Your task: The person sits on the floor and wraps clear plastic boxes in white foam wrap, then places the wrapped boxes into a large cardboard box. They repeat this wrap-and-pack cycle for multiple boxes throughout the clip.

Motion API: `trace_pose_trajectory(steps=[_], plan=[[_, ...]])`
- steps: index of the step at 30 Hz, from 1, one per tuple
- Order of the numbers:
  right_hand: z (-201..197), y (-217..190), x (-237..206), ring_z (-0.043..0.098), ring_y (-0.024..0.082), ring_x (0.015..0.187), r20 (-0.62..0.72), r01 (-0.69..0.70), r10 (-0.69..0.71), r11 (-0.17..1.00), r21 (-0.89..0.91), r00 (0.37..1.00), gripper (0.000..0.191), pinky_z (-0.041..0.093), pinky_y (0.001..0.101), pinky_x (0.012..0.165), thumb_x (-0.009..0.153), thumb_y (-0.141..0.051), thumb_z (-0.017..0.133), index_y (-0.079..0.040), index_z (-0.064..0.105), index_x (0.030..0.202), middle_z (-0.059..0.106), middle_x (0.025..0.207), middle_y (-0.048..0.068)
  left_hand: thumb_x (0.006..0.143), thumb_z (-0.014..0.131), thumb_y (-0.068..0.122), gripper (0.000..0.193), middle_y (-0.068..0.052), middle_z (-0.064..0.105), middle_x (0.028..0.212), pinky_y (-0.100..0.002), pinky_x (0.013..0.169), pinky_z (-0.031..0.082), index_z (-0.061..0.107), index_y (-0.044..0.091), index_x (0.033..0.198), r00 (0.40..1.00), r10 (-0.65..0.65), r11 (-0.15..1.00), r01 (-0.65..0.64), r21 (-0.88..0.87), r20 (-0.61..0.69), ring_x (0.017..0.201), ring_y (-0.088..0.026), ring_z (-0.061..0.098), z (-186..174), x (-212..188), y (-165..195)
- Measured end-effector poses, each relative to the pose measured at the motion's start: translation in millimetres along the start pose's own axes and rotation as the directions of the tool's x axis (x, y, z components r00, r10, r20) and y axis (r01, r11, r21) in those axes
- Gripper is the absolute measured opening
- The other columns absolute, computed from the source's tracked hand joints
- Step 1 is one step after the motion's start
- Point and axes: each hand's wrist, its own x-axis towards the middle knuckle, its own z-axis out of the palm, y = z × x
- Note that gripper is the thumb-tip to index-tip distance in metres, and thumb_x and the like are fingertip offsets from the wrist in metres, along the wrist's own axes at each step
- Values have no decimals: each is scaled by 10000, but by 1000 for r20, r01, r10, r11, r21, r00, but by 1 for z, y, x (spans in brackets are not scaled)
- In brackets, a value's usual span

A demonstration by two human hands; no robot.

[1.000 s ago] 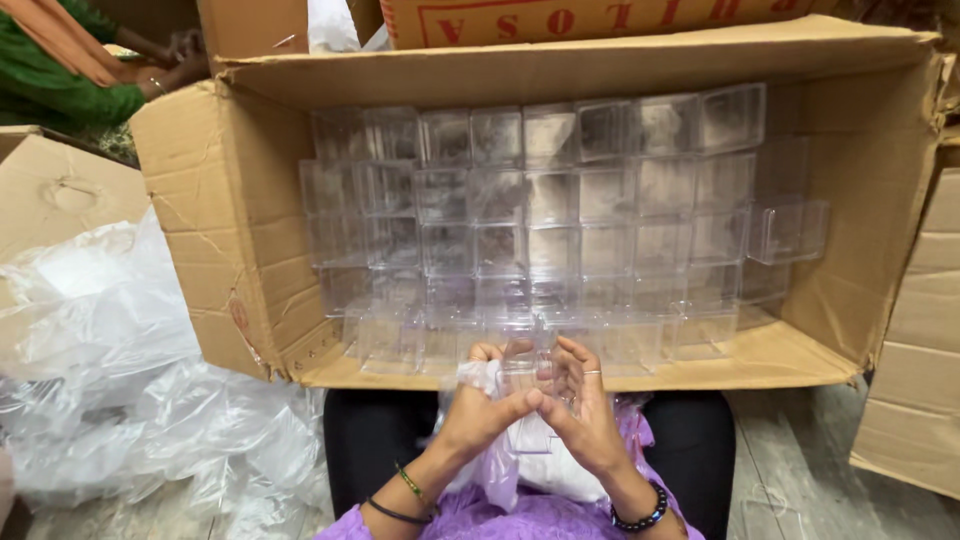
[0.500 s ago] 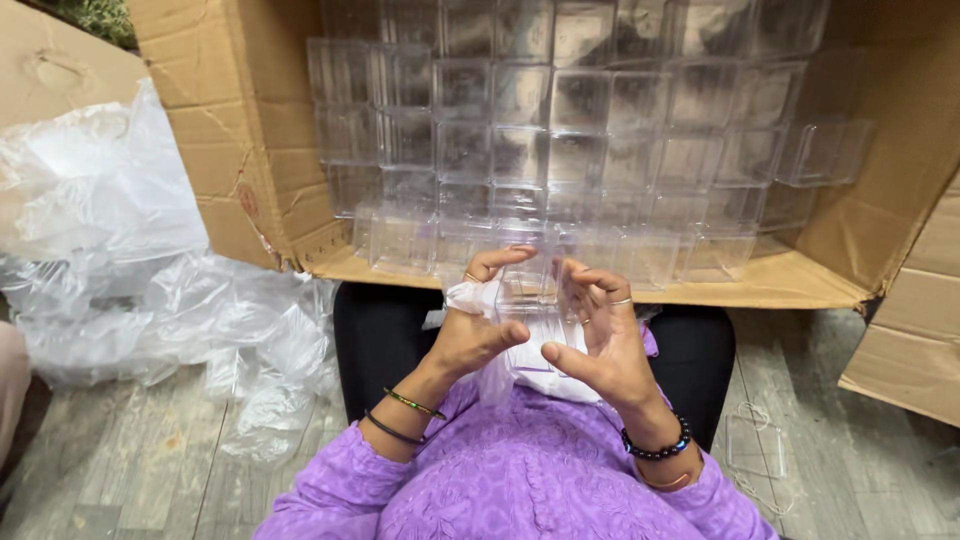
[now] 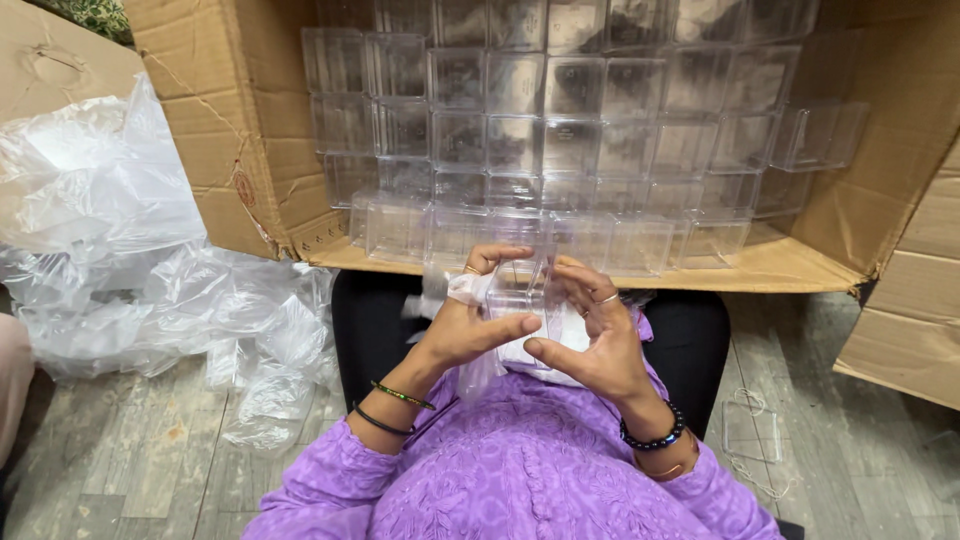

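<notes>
1. At the lower middle of the frame, a small clear plastic box point(image 3: 518, 300) is being held between the left hand point(image 3: 470, 325) and the right hand point(image 3: 590, 335); both hands are being kept closed around it, thumbs nearly touching below it.
2. A white cloth point(image 3: 470, 290) is being pinched against the box by the left fingers.
3. The box is being judged light, stiff, slippery and easily scratched or cracked; it is best being gripped by its edges and corners.
4. Across the upper frame, a brown cardboard carton point(image 3: 230, 170) lying on its side is being filled with stacked clear boxes point(image 3: 560, 130).
5. At the left, crumpled clear plastic bags point(image 3: 130, 260) are lying on the floor point(image 3: 120, 470).
</notes>
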Motion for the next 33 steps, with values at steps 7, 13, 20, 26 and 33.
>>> trace_pose_trajectory(steps=[7,13,20,26,33], plan=[[3,16,-5,555,233,1339,-101,-182,178,983,-29,979,788,444,394,1172,791,-107,892,-24,479,1457,535,1451,131,844,837,300,735,-139,553,1415,-391,1136,435,422,67,1404,992,-125,991,125,-48,12,1345,-225,520,3,6,-19],[-10,-1,1,372,337,1462,191,-36,135,893,-448,972,1017,381,450,1154,642,-246,963,-8,434,1477,317,1598,233,940,736,406,606,-188,666,1241,-229,673,492,500,82,1395,879,-424,617,456,-641,218,924,-148,638,-14,-5,-39],[-23,26,5,510,280,1408,247,-15,81,966,-258,966,860,392,424,1186,622,-127,942,-37,532,1373,524,1489,160,1033,550,601,728,-267,700,1229,-184,508,505,546,3,1449,830,-458,566,547,-616,317,806,-142,698,-16,-10,-51],[-18,52,-6,554,215,1347,154,-201,171,957,211,973,835,438,396,1180,712,0,926,-31,528,1446,600,1395,103,798,844,489,1066,-175,455,1519,-366,1117,410,298,38,1595,994,-75,997,76,-8,82,1396,-241,453,-21,-14,-28],[-21,55,-16,554,221,1348,122,-254,226,919,303,966,847,440,403,1177,677,41,917,-15,559,1442,603,1423,104,791,907,364,997,-124,469,1492,-385,1200,402,368,23,1558,983,-177,955,183,-232,46,1431,-236,462,-9,-19,-25]])
